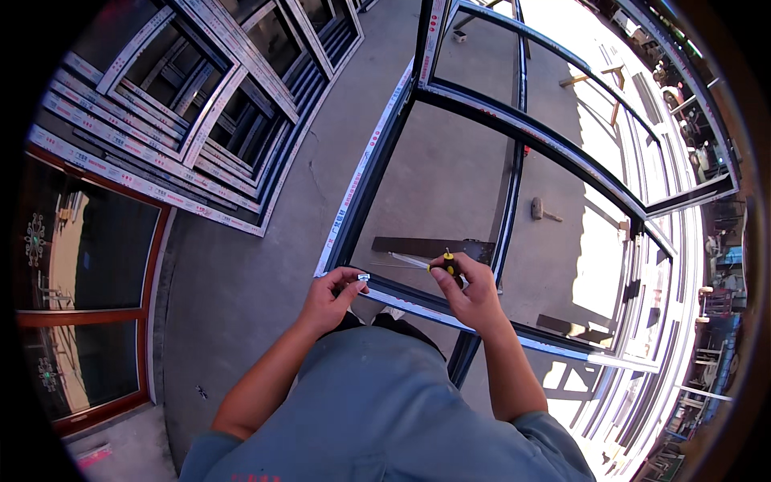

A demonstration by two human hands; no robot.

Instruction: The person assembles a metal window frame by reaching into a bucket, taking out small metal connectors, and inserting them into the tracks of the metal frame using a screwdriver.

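Between the thumb and fingers of my left hand [331, 300] is a small shiny metal piece [364, 278]; its exact kind is too small to make out. My right hand [474, 296] grips a screwdriver [449, 258] with a yellow and black handle, its pale shaft pointing left toward the metal piece but apart from it. Both hands are over the near edge of a large dark window frame [418, 303] edged with printed white protective film. An opened sash [554, 127] rises from the frame's far side.
Inside the frame's outline lie a dark flat strip [426, 245] and a mallet [537, 210]. Stacked window frames [169, 193] fill the upper left. A brown-framed glazed door panel [88, 316] is at left. Sunlit profiles [642, 402] and a cluttered bench [711, 353] are at right.
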